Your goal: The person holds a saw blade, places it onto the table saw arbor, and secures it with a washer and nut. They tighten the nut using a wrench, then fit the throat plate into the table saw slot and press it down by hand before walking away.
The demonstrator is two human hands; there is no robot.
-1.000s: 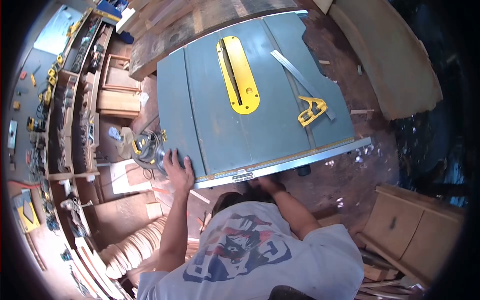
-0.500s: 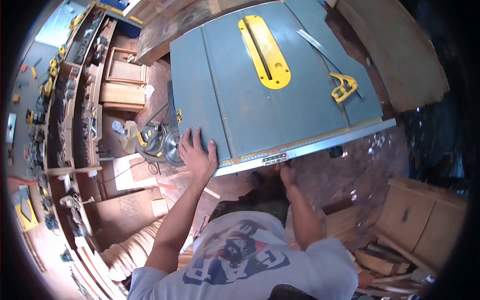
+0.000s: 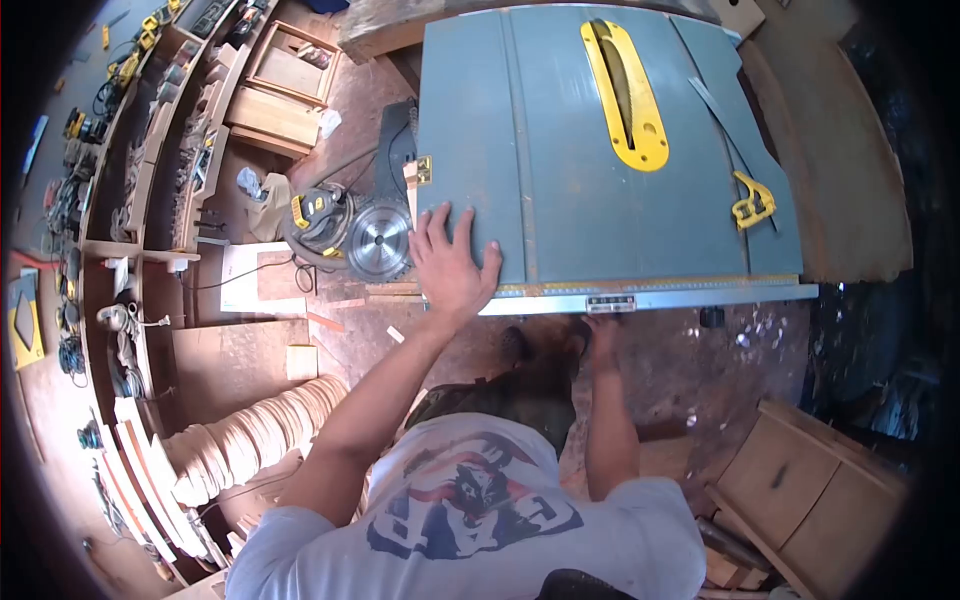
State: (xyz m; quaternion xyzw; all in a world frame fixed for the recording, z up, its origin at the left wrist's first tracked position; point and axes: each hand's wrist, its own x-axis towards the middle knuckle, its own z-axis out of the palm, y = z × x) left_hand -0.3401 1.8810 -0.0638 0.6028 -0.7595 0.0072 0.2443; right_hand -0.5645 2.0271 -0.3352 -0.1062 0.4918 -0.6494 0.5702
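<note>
My left hand (image 3: 455, 265) lies flat with fingers spread on the front left corner of a table saw (image 3: 560, 190). Within the yellow throat plate (image 3: 652, 152), a toothed saw blade (image 3: 622, 85) stands up out of the slot. Below the front rail (image 3: 690, 299), with its small level-like label (image 3: 610, 304), is my right hand (image 3: 602, 335); its fingers and anything in them are hidden under the rail. A yellow push-block-like piece (image 3: 752, 203) rests on the right of the saw top, near a thin metal strip (image 3: 712, 105).
To the left on the floor are a round saw blade (image 3: 379, 241) and a yellow-black power tool (image 3: 318, 208). Shelves of tools (image 3: 150, 170) line the far left. A ribbed hose (image 3: 260, 435) lies lower left, and a wooden cabinet (image 3: 800, 485) stands lower right.
The blade now shows above the throat plate, where only a dark slot was visible. My view has turned, so the saw appears shifted right. My left hand stays on the same corner.
</note>
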